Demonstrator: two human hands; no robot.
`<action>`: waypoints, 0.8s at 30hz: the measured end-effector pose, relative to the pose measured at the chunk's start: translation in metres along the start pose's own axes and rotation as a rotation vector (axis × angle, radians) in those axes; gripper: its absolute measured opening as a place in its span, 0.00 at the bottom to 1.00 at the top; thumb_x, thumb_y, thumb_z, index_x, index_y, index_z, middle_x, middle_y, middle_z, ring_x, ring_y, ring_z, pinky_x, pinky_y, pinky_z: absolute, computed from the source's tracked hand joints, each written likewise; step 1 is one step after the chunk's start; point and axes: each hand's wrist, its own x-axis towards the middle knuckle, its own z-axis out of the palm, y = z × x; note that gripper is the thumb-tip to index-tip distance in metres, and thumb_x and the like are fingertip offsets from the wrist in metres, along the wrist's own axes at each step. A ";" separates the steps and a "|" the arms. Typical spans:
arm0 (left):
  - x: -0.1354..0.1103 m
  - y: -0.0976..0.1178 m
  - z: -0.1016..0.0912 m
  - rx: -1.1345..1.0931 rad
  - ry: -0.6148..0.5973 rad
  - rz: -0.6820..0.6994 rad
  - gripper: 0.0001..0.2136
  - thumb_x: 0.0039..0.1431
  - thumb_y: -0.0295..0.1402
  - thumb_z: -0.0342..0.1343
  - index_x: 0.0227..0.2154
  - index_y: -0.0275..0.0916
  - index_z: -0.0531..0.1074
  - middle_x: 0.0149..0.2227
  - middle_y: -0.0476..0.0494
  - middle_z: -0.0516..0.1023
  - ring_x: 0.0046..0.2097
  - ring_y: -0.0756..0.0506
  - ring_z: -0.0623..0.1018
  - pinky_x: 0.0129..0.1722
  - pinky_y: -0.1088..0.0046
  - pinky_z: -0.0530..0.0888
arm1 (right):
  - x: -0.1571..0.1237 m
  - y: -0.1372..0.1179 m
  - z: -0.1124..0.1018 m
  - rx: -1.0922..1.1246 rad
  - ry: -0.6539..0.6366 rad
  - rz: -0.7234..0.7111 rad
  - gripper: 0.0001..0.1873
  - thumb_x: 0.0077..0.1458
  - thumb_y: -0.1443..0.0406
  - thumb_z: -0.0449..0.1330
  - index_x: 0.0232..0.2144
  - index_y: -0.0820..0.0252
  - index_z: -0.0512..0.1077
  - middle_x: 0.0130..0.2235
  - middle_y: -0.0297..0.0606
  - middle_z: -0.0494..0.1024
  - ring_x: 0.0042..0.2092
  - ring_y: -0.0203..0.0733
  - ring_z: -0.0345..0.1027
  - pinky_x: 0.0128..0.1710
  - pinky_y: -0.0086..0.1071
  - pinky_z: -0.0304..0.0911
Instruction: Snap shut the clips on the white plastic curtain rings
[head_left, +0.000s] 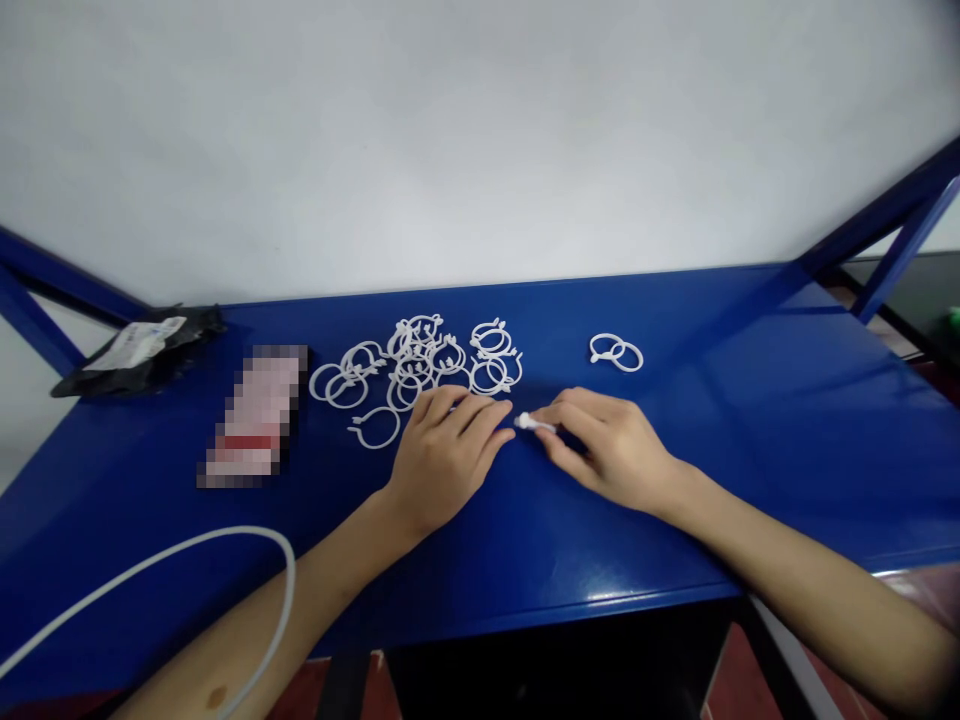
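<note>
Pinched between the thumb and fingers of my right hand (pixel 604 440) is a white plastic ring (pixel 534 423). Only its clasp end shows; my fingers hide the rest. My left hand (pixel 450 455) is just to the left, palm down, with fingers stretched toward that clasp and a small gap between. I see nothing held in it. Behind my left hand lies a loose pile of white snap rings (pixel 416 360), several of them unclasped. An open ring (pixel 377 428) lies at the near left of the pile. Two overlapping rings (pixel 616 352) lie apart at the right.
A pixelated phone-shaped object (pixel 255 415) lies left of the pile. A black plastic bag with a white label (pixel 142 350) sits at the table's back left corner. A white cable (pixel 225 532) loops over my left forearm. Blue posts flank the blue table (pixel 750 450); a pale wall stands behind.
</note>
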 end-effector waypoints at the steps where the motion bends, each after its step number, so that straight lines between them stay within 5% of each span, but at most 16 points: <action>1: 0.000 -0.002 0.001 0.019 -0.025 -0.020 0.10 0.62 0.31 0.58 0.46 0.37 0.74 0.41 0.44 0.81 0.45 0.41 0.73 0.47 0.60 0.71 | 0.000 0.004 -0.003 -0.066 0.018 0.019 0.10 0.65 0.64 0.53 0.42 0.62 0.72 0.35 0.40 0.77 0.36 0.39 0.70 0.35 0.33 0.66; 9: -0.003 -0.014 0.009 0.036 -0.168 -0.114 0.14 0.62 0.34 0.58 0.49 0.36 0.74 0.48 0.36 0.76 0.52 0.35 0.71 0.51 0.52 0.71 | -0.001 0.048 -0.021 -0.657 0.039 0.306 0.11 0.65 0.62 0.54 0.36 0.60 0.74 0.35 0.43 0.76 0.39 0.47 0.64 0.32 0.36 0.60; 16: -0.006 -0.017 0.011 0.049 -0.168 -0.114 0.13 0.61 0.35 0.59 0.48 0.37 0.74 0.48 0.37 0.76 0.51 0.35 0.71 0.50 0.52 0.70 | -0.004 0.061 -0.016 -0.698 -0.100 0.477 0.13 0.62 0.57 0.56 0.35 0.60 0.73 0.37 0.45 0.76 0.40 0.48 0.66 0.29 0.35 0.57; 21: -0.005 -0.018 0.010 0.066 -0.164 -0.118 0.10 0.61 0.34 0.59 0.45 0.38 0.73 0.47 0.38 0.76 0.50 0.36 0.71 0.50 0.54 0.69 | 0.000 0.056 -0.020 -0.680 -0.096 0.643 0.13 0.61 0.56 0.57 0.34 0.59 0.73 0.37 0.42 0.77 0.37 0.46 0.69 0.25 0.33 0.51; 24: -0.004 -0.018 0.009 0.076 -0.169 -0.127 0.08 0.61 0.34 0.59 0.42 0.38 0.73 0.45 0.39 0.76 0.49 0.36 0.71 0.49 0.55 0.69 | 0.000 0.051 -0.021 -0.684 -0.018 0.619 0.13 0.62 0.56 0.57 0.36 0.60 0.73 0.38 0.43 0.77 0.38 0.47 0.69 0.25 0.33 0.53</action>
